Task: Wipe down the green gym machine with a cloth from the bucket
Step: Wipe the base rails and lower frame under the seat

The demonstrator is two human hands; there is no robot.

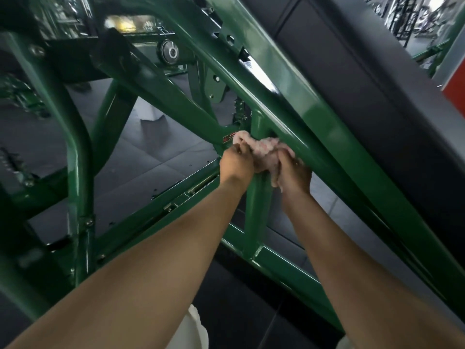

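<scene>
Wiping at picture centre: pink cloth (265,148) is gripped by the curled left hand (236,163) and right hand (294,173), bunched against the green machine's upright post (259,212). Firm pressure and overlapping strokes are advised.

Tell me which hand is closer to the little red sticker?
Left. The left hand grips the cloth just below the red sticker; the right hand holds it farther right.

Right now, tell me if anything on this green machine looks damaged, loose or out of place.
Nothing stands out. The left hand and right hand hold the pink cloth against the upright post where it meets the slanted tube; the green paint looks whole, and the black pad lies straight.
</scene>
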